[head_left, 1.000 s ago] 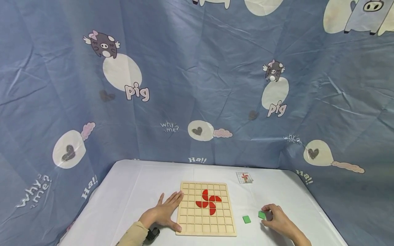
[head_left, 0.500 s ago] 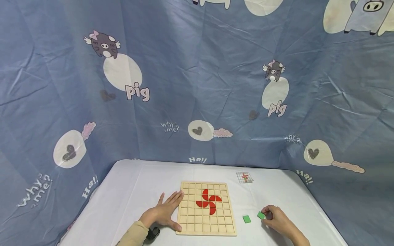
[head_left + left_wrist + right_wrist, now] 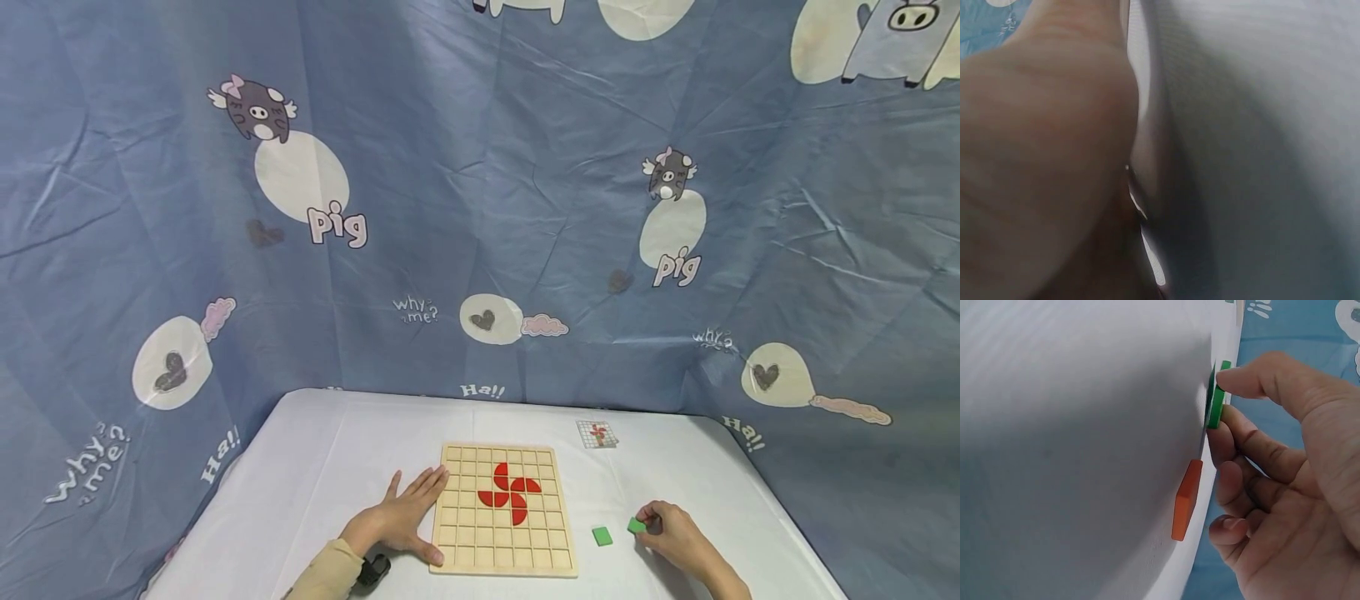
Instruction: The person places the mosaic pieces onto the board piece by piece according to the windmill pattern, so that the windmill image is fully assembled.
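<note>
At the right of the head view my right hand point(image 3: 675, 537) pinches a green square tile point(image 3: 636, 526) just over the white table. In the right wrist view, thumb and forefinger meet on the tile's edges point(image 3: 1217, 403), and the other fingers are curled in. My left hand point(image 3: 401, 515) lies with fingers spread along the left edge of a wooden grid board point(image 3: 480, 537); thumb and fingertips touch its rim. Red quarter-round pieces point(image 3: 519, 505) form a pinwheel on the board. A second green square tile point(image 3: 602, 536) lies between the board and my right hand.
An orange tile point(image 3: 1187, 500) rests on the table near my right hand's lower fingers, hidden in the head view. A small pattern card point(image 3: 597, 434) with a red pinwheel lies beyond the board, to the right. Blue cloth point(image 3: 570, 367) hangs behind the white table.
The green tile in my right hand has turned a little and shifted slightly left, the hand going with it. My left hand has stayed on the board's edge.
</note>
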Tool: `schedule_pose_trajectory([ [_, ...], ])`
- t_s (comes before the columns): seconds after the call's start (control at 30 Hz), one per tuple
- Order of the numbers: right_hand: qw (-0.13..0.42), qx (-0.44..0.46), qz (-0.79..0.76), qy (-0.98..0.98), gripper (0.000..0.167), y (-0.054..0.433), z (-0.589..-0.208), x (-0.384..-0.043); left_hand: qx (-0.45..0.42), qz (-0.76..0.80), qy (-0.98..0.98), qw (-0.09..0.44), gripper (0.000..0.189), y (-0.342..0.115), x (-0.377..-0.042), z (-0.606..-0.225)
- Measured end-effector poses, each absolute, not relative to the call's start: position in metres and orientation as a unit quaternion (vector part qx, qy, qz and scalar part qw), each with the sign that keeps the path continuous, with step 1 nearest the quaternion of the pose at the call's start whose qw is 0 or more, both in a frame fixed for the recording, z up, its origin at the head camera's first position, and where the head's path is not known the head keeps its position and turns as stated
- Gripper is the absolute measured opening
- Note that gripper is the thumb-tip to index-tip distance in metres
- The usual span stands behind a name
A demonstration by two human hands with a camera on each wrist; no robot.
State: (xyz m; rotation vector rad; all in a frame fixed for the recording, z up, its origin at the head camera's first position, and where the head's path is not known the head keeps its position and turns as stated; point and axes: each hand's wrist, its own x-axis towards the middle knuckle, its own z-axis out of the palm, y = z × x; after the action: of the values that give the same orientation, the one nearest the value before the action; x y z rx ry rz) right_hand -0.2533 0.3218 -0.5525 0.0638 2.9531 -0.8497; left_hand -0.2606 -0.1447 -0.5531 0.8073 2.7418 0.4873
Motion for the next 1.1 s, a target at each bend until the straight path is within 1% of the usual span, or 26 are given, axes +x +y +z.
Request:
schedule_pose_trajectory([
  [0.13, 0.025, 0.017, -0.274, 0.961, 0.028, 0.321, -0.551, -0.255, 0.269, 0.164, 0.941, 0.123, 0.129, -0.144, -0.261, -0.554],
  [0.4, 0.003, -0.01, -0.271, 0.963, 0.028, 0.311, -0.541, -0.259, 0.281, 0.16, 0.939, 0.12, 0.128, -0.144, -0.259, -0.551],
  [0.8, 0.003, -0.046, -0.297, 0.954, 0.027, 0.277, -0.527, -0.269, 0.275, 0.156, 0.941, 0.12, 0.129, -0.147, -0.26, -0.552],
  [1.1, 0.017, -0.113, -0.298, 0.948, 0.024, 0.236, -0.523, -0.277, 0.275, 0.154, 0.941, 0.122, 0.13, -0.146, -0.262, -0.554],
])
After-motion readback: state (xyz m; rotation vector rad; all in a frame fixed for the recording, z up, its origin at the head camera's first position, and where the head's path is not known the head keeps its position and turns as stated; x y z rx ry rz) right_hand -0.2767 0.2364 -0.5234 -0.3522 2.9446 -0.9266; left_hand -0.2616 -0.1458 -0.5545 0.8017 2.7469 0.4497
